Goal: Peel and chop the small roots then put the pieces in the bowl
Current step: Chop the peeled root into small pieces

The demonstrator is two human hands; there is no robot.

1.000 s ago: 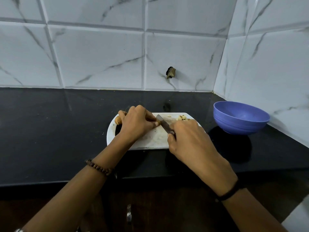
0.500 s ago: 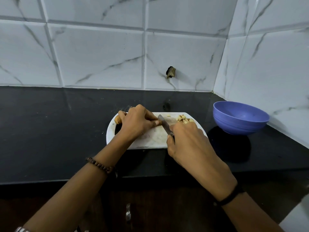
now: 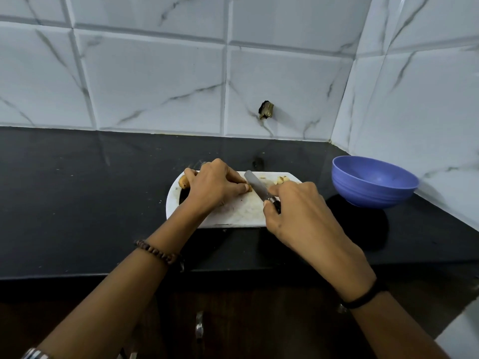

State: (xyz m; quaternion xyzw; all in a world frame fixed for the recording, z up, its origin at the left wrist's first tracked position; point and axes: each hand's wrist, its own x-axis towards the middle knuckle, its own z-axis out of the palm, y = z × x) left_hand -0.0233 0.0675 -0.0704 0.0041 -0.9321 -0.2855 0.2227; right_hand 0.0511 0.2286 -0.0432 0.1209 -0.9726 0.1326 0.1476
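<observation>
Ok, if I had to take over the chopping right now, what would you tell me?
Left hand holds the root down on the board, fingers curled over it.
Right hand grips the knife, blade beside the root's cut end.
A few cut pieces lie at the board's far right corner. The bowl sits on the counter to the right; no pieces show in it.
Done: some chopping.
Left: chop the rest of the root, then move all pieces to the bowl. I cannot tell how much peel remains.

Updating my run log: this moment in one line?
chopping | left hand: holds root on board | right hand: grips knife | bowl: looks empty
</observation>
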